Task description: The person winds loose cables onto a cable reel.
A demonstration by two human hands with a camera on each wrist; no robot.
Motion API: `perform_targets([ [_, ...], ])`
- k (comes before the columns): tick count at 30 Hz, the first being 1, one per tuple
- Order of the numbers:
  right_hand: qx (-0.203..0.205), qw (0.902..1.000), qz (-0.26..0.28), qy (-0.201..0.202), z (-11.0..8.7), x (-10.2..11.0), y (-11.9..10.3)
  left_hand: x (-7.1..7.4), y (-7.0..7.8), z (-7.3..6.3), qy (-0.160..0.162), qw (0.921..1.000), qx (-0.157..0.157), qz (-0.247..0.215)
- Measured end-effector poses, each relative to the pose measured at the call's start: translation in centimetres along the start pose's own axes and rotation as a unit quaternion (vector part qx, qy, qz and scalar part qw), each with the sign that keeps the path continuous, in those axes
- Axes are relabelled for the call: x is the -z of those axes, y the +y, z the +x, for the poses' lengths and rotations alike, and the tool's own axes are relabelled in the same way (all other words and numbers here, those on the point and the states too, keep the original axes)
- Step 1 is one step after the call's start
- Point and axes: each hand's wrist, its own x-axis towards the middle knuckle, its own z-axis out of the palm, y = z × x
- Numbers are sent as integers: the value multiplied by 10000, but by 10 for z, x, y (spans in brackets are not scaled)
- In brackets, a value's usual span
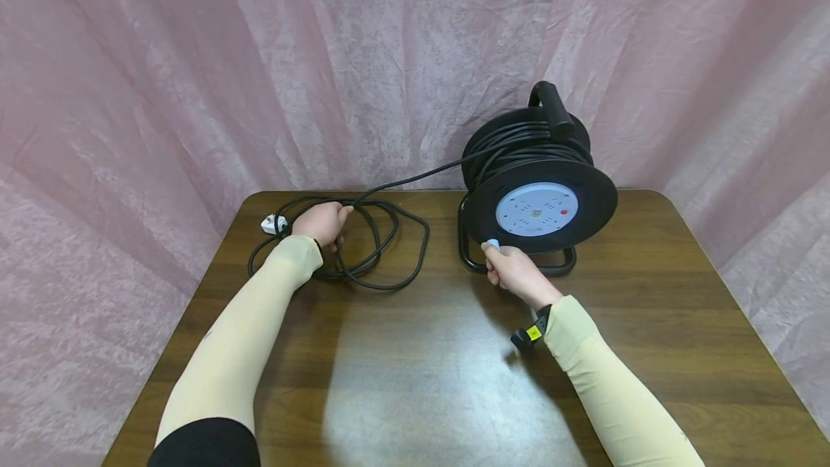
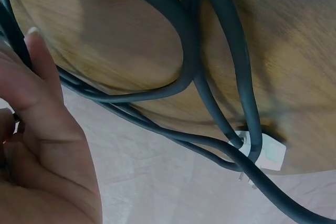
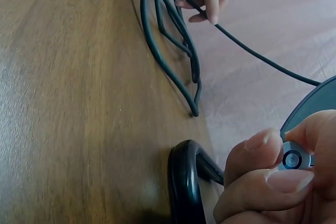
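A black cable reel [image 1: 478,206] stands at the back right of the table, with a pale blue socket panel [image 1: 537,209] on its front disc. My right hand [image 1: 519,274] grips the small light-blue crank knob [image 1: 493,243] at the disc's lower edge; the knob's round end shows between fingers and thumb in the right wrist view. At the left, my left hand [image 1: 320,223] pinches the black cable [image 1: 415,180], which runs up from it to the drum. Loose loops of cable [image 2: 189,40] lie around that hand, and a white plug [image 2: 270,151] rests beside them.
The wooden table [image 1: 402,366] has its back edge against a pink curtain [image 1: 363,78]. The reel's black tubular stand [image 3: 184,182] rests on the tabletop, and a carrying handle [image 1: 554,110] rises above the drum. A black wrist strap [image 1: 541,323] is on my right wrist.
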Motion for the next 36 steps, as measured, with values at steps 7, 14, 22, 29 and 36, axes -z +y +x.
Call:
perform_targets([
  [7,3,9999,47,-92,0,-1,-5,-1,0,-1,60,9998,-36,-208],
  [14,69,9999,9,-128,0,-1,-9,-1,4,-2,183,9996,-116,-173],
  [22,127,9999,-32,-87,0,-4,-11,-3,5,-4,154,9994,-176,-264],
  [29,127,9999,-17,-72,1,-5,-15,-3,2,-5,302,9988,-133,-372],
  [36,135,9999,35,-88,0,-6,-20,-6,2,0,422,9989,-212,-16],
])
